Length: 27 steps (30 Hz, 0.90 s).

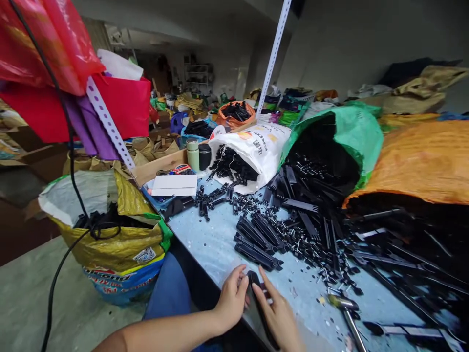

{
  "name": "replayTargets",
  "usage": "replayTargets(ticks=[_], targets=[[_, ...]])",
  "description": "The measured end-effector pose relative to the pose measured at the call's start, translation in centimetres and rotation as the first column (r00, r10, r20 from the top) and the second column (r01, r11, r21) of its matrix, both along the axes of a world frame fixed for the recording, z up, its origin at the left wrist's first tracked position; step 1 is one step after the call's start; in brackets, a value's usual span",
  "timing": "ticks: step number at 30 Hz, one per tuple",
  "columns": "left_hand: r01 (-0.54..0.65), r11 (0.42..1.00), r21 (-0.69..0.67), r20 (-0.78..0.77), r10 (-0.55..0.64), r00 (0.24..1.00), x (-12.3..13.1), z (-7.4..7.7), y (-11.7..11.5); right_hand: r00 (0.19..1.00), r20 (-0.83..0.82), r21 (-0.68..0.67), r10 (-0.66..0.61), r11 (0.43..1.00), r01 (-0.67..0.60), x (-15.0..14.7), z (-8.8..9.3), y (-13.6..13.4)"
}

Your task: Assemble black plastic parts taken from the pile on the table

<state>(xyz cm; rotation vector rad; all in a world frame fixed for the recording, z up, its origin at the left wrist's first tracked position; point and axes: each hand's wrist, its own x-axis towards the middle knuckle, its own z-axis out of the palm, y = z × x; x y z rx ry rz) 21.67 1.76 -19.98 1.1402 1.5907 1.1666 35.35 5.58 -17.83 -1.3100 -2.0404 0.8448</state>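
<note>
At the near edge of the blue table top, a long black plastic piece (pixel 261 309) lies between my hands. My left hand (pixel 231 299) closes on its upper left side, thumb and fingers pressed together. From the right, my right hand (pixel 275 313) grips the same piece, its index finger reaching along the far end. Just beyond my fingers sits a stack of similar black plastic parts (pixel 258 253). Loose screws and small black pieces (pixel 293 234) are strewn to the right of that stack. A hammer (pixel 348 315) rests on the table right of my right hand.
A white sack (pixel 256 146), a green sack (pixel 361 132) and an orange sack (pixel 421 161) spill black parts onto the table (pixel 198 234). A yellow sack (pixel 110 249) stands on the floor at left, with a black cable (pixel 71 161) hanging over it. A perforated post (pixel 273 56) rises behind.
</note>
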Motion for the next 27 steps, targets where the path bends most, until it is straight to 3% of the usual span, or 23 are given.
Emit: replayTargets(ticks=[3, 6, 7, 9, 11, 12, 14, 18, 23, 27], targets=[[0.081, 0.996, -0.028, -0.223, -0.085, 0.971, -0.4, -0.3, -0.8, 0.988, 0.117, 0.111, -0.097, 0.99, 0.084, 3.1, 1.5, 2.1], [0.327, 0.942, 0.082, -0.583, -0.22, 0.782, -2.3, 1.0, -0.9, 0.95, 0.211, 0.224, -0.228, 0.958, 0.18, 5.9, 2.6, 3.4], [0.462, 0.882, 0.09, -0.659, -0.295, 0.692, -2.8, 1.5, -0.5, 0.928, 0.26, 0.243, -0.268, 0.948, 0.206, 6.7, 2.9, 3.9], [0.718, 0.694, 0.054, -0.749, -0.448, 0.489, -3.4, 2.3, 0.9, 0.863, 0.366, 0.261, -0.349, 0.928, 0.265, 7.8, 3.5, 5.2], [0.846, 0.532, -0.024, -0.788, -0.531, 0.311, -3.3, 2.7, 2.3, 0.773, 0.468, 0.271, -0.428, 0.902, 0.336, 8.7, 4.2, 7.1], [0.864, 0.5, -0.065, -0.802, -0.541, 0.253, -3.1, 2.9, 2.8, 0.719, 0.522, 0.28, -0.458, 0.889, 0.363, 9.1, 4.6, 8.3], [0.842, 0.525, -0.122, -0.838, -0.509, 0.196, -2.8, 3.0, 3.2, 0.584, 0.624, 0.326, -0.519, 0.852, 0.409, 10.2, 5.3, 10.9], [0.713, 0.687, -0.14, -0.897, -0.393, 0.202, -2.8, 3.4, 2.6, 0.326, 0.758, 0.428, -0.565, 0.808, 0.405, 13.8, 5.9, 15.9], [0.673, 0.727, -0.137, -0.905, -0.368, 0.213, -3.3, 3.6, 1.3, 0.214, 0.883, 0.346, -0.419, 0.887, 0.306, 17.8, 5.3, 18.6], [0.657, 0.744, -0.12, -0.909, -0.348, 0.228, -3.7, 3.5, 0.7, 0.162, 0.864, 0.438, -0.478, 0.87, 0.228, 17.6, 6.8, 16.4]])
